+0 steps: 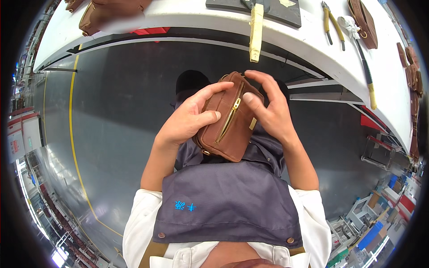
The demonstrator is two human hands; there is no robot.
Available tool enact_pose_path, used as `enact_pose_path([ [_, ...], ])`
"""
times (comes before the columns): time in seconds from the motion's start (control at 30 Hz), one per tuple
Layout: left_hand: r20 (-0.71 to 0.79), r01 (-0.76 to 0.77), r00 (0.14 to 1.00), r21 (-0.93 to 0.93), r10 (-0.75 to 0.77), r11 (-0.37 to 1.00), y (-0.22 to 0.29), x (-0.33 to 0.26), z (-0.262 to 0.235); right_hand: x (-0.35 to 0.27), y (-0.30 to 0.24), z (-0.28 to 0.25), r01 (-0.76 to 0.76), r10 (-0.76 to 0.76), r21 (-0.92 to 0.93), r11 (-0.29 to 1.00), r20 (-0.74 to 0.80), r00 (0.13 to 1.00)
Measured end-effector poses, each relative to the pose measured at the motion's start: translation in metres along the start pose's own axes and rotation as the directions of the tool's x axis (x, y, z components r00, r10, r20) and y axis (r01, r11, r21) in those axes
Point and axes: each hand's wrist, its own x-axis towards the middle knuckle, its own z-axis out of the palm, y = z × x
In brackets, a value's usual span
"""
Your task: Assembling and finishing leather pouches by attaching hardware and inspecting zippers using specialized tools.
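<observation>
A small brown leather bag [232,129] with a gold zipper running along its front rests over my lap, tilted, between both hands. My left hand [190,114] grips its left side, thumb on the front face and index finger along the upper edge. Around the upper right corner curls my right hand [270,107], its thumb over the front near the zipper pull [237,103] and its fingers at the top edge. The zipper looks closed. A small gold plate [253,123] sits on the bag's right part. The bag's back is hidden.
Ahead is a white table [192,20]. A dark board [286,12] and a yellow-wrapped handle [256,38] jutting past the edge lie there. Pliers [330,22], a hammer-like tool [364,62] and a brown bag [363,22] lie right; more brown bags [109,15] lie left.
</observation>
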Motion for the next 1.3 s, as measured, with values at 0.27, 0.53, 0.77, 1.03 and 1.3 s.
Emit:
enact_pose_path([
  [0.27, -0.012, 0.023, 1.000, 0.013, -0.023, 1.000, 0.001, 0.003, 0.002, -0.004, -0.008, -0.002, 0.012, -0.012, 0.004, 1.000, 0.016, 1.000],
  [0.53, -0.016, -0.030, 0.999, 0.122, 0.032, 0.992, -0.005, 0.003, 0.000, -0.012, -0.012, 0.006, -0.092, 0.101, -0.109, 0.990, 0.075, 0.992],
  [0.77, 0.006, 0.005, 1.000, 0.050, -0.005, 0.999, 0.001, 0.001, 0.000, -0.006, 0.012, 0.002, -0.004, 0.008, 0.327, 0.945, -0.009, 1.000],
  [1.03, -0.079, -0.008, 0.997, -0.116, -0.001, 0.993, 0.002, 0.010, -0.013, -0.009, 0.043, 0.018, -0.664, 0.488, 0.501, 0.555, 0.451, 0.747],
  [1.3, -0.094, 0.015, 0.995, -0.142, -0.029, 0.990, 0.000, 0.019, -0.014, -0.007, 0.043, 0.017, -0.724, 0.547, 0.424, 0.544, 0.475, 0.689],
])
